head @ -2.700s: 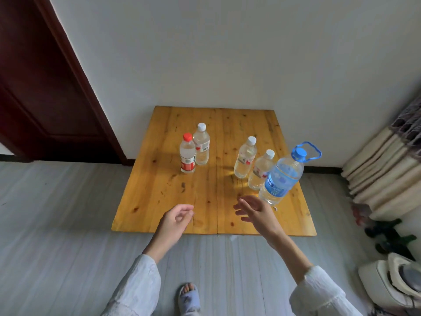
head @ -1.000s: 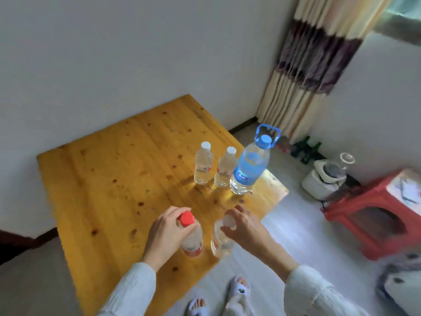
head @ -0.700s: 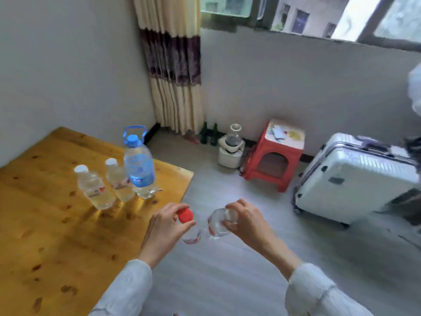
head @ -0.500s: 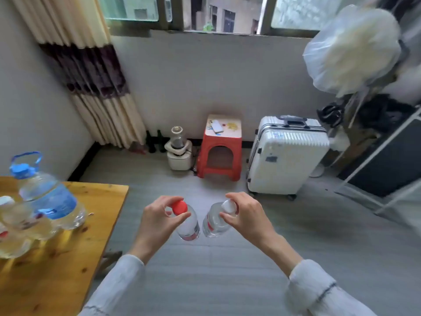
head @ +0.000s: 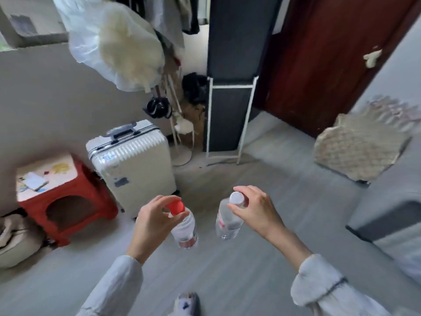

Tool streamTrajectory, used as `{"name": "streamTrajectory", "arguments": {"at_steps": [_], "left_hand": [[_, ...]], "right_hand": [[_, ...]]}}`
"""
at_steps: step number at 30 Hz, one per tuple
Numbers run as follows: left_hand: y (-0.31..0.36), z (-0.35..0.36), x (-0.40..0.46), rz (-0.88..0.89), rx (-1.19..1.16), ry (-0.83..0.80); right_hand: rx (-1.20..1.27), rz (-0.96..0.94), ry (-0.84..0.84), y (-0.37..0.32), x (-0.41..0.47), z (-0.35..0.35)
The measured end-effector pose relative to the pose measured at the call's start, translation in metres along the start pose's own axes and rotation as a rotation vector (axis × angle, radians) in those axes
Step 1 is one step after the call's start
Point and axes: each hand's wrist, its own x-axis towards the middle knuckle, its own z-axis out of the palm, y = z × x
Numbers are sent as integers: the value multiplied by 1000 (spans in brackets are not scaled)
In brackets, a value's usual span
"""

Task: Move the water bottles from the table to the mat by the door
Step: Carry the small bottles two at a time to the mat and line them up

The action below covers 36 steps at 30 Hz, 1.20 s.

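**Two bottles carried by their caps**

We pinch each bottle at the neck: our left hand (head: 152,221) holds the red-cap bottle (head: 184,226), our right hand (head: 255,212) the white-cap bottle (head: 226,221). Both hang over bare floor. The mat (head: 357,149) lies ahead right, by the door (head: 323,65). Fingertip grips could slip if the bottles swing. The suitcase (head: 132,165) stands left of our path.
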Motion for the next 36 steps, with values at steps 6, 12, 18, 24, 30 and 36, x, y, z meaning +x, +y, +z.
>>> {"name": "streamTrajectory", "arguments": {"at_steps": [6, 12, 18, 24, 30, 36], "left_hand": [[51, 128, 123, 102, -39, -225], [111, 252, 249, 203, -57, -417], [179, 359, 349, 244, -55, -545], [236, 469, 434, 296, -32, -584], [300, 582, 511, 325, 14, -644], [360, 678, 581, 319, -27, -642]], "right_hand": [[-33, 225, 183, 117, 62, -69], [-66, 423, 334, 229, 131, -135], [-114, 556, 481, 317, 192, -202], [-114, 613, 521, 417, 254, -255], [-49, 659, 498, 527, 319, -313], [-95, 614, 490, 612, 392, -379]]}}
